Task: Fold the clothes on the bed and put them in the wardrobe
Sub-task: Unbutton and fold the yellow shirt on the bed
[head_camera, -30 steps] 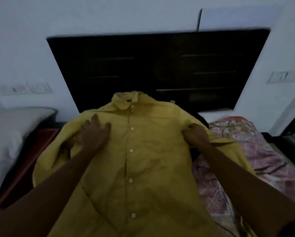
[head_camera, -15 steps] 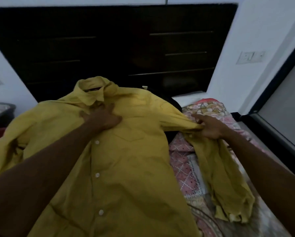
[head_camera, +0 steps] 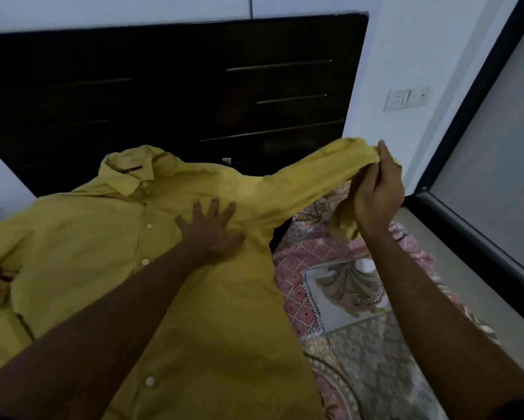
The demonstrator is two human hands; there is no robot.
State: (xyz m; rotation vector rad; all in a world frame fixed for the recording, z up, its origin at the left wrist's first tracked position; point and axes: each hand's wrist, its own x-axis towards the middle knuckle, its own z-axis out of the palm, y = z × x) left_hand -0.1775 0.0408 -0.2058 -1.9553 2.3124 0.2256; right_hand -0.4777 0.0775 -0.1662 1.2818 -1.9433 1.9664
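Your left hand [head_camera: 210, 230] flat with fingers spread on the yellow shirt [head_camera: 103, 256], your right hand [head_camera: 377, 192] gripping its raised sleeve [head_camera: 312, 180], patterned bedspread [head_camera: 345, 298] right.

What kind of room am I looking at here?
Most likely a bedroom: a yellow shirt lies spread over a patterned bedspread, a dark headboard stands behind it, and a switch plate is on the white wall.

my right grip [head_camera: 376, 192] has raised the sleeve [head_camera: 309, 180] off the bed [head_camera: 345, 298], my left grip [head_camera: 209, 228] slid from collar [head_camera: 127, 174] to chest, fingers spread
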